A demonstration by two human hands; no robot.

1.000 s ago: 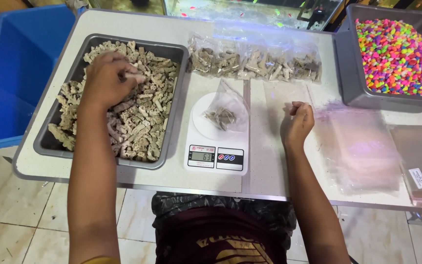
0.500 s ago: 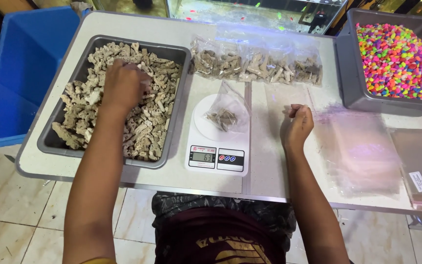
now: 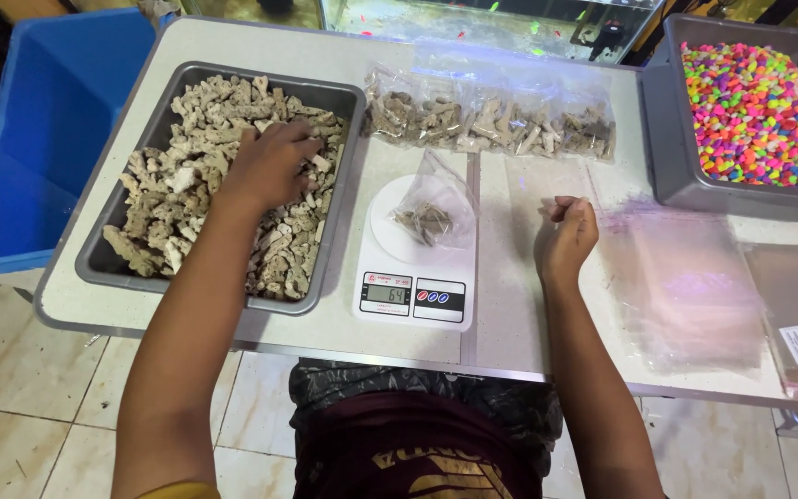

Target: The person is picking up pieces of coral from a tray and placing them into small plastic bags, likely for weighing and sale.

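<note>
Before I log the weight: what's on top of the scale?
A clear bag sits on the scale, holding a few pale coral pieces. The bag covers most of the round pan, so nothing beneath it shows. Neither hand touches it.

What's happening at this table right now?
A person's left hand digs into a grey tray of pale coral-like rock pieces. The right hand rests loosely curled on the table. A clear bag with a few pieces sits on a white kitchen scale. Filled bags lie behind it; a bin of coloured gravel stands to the right.
</note>
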